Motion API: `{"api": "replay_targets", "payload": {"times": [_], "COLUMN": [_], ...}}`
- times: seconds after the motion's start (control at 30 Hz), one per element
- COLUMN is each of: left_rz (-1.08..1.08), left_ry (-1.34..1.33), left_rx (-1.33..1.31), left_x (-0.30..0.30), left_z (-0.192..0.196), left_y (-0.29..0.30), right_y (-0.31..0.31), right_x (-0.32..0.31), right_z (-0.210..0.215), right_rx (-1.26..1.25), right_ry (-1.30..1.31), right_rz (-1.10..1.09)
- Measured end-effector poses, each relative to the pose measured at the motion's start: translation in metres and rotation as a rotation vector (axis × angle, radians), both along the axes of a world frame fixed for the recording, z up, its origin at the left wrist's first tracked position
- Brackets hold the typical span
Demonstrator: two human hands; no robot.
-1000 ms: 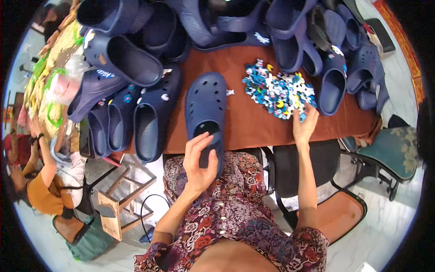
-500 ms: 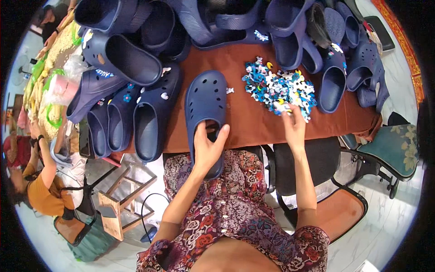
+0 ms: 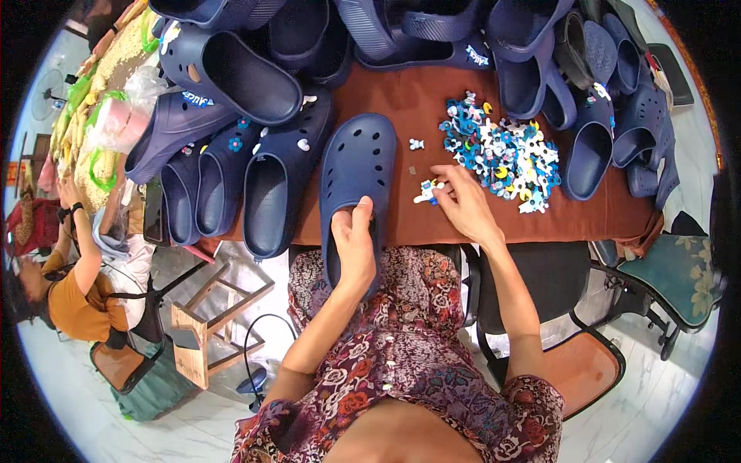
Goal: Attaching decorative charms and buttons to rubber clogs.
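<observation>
Dangling partly over the table's near edge is a navy clog [image 3: 359, 158], toe pointing away and its upper full of round holes. My left hand [image 3: 354, 248] grips it at the foot opening, fingers inside and thumb on top. To the right, a few white, yellow and blue shoe charms [image 3: 427, 193] lie on the brown cloth. At their edge is my right hand [image 3: 466, 207], its fingers apart and fingertips touching them. A large pile of charms [image 3: 505, 150] spreads just beyond that hand. One small white charm [image 3: 417, 144] lies alone beside the clog's toe.
Navy clogs [image 3: 266, 201], some with charms fitted, crowd the table's left side. More clogs [image 3: 590, 154] stand at the right and far side. Office chairs [image 3: 532, 282] and a wooden stool [image 3: 193, 339] stand near the table. Another person [image 3: 81, 297] works at the far left.
My right hand has moved left from the pile's near edge, and a few charms now lie apart from the pile under its fingertips. My left hand still holds the clog.
</observation>
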State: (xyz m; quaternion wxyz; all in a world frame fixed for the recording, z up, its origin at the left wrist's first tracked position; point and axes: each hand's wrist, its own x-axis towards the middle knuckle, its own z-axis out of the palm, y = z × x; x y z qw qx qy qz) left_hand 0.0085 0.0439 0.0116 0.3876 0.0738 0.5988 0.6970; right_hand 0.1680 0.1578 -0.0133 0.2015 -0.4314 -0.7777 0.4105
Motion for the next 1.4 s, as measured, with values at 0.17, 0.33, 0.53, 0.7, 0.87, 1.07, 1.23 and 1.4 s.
{"api": "replay_targets", "payload": {"times": [0.17, 0.33, 0.53, 0.7, 0.87, 1.07, 1.23, 1.4], "left_rz": [-0.023, -0.042, 0.026, -0.053, -0.118, -0.655, -0.503, -0.537], "left_ry": [-0.220, -0.633, -0.723, -0.752, -0.797, 0.549, 0.131, -0.026], "left_rx": [0.179, 0.344, 0.387, 0.401, 0.475, 0.073, 0.316, 0.277], "left_x": [-0.013, -0.028, -0.036, -0.045, -0.043, -0.032, -0.023, -0.017], "left_z": [-0.013, -0.049, -0.090, -0.064, -0.046, -0.030, -0.043, -0.027], "left_y": [-0.017, -0.014, 0.019, 0.046, 0.047, 0.044, 0.036, 0.033], "right_y": [-0.016, -0.031, -0.023, 0.001, 0.029, 0.051, 0.050, 0.062], "right_x": [-0.001, -0.008, -0.027, -0.021, -0.040, -0.071, -0.082, -0.075], "right_z": [-0.002, -0.010, -0.014, -0.011, 0.025, 0.037, 0.049, 0.044], "right_rx": [0.078, 0.158, 0.347, -0.170, -0.224, -0.109, 0.088, -0.107], "right_ry": [-0.078, -0.208, -0.092, 0.250, 0.292, 0.164, 0.042, 0.066], "right_rz": [-0.210, -0.233, -0.108, -0.143, -0.012, 0.127, 0.220, 0.267]}}
